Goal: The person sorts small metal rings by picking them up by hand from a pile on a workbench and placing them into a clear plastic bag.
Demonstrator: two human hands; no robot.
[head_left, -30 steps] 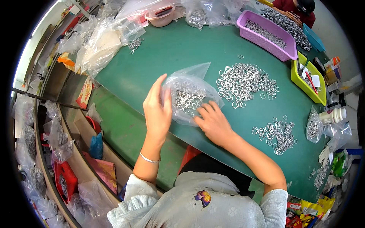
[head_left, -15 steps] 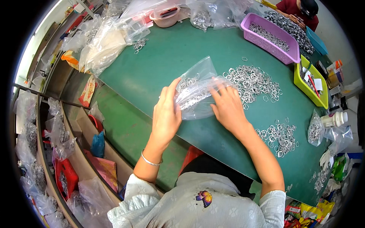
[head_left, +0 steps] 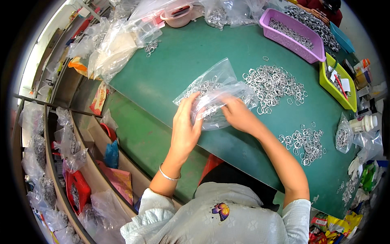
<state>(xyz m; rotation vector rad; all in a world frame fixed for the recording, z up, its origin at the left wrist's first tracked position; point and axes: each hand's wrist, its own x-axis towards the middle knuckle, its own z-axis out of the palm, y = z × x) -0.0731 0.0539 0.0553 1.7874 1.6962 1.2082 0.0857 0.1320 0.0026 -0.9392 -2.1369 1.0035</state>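
Note:
A clear plastic bag (head_left: 222, 72) with many silver metal rings (head_left: 207, 86) inside lies near the table's front edge. My left hand (head_left: 185, 128) is closed on the bag's left side, thumb and fingers pinching the film. At the bag's right side, my right hand (head_left: 239, 116) has its fingers bent and gathered on the plastic; the film partly covers the fingertips. Right beside the bag spreads a large pile of loose silver rings (head_left: 274, 87). A smaller ring pile (head_left: 304, 142) lies to the right of my right forearm.
A purple basket (head_left: 292, 46) of rings and a yellow-green basket (head_left: 337, 87) with tools stand at the far right of the green table (head_left: 183, 53). Filled bags and a pink bowl (head_left: 177, 18) line the back. Shelf compartments (head_left: 91, 158) rise at left. Another person (head_left: 327, 12) sits at top right.
My right hand's fingers have gone from spread over the bag to bent and drawn in at its side. The bag's left part now lies wider, showing more rings. The view has shifted slightly.

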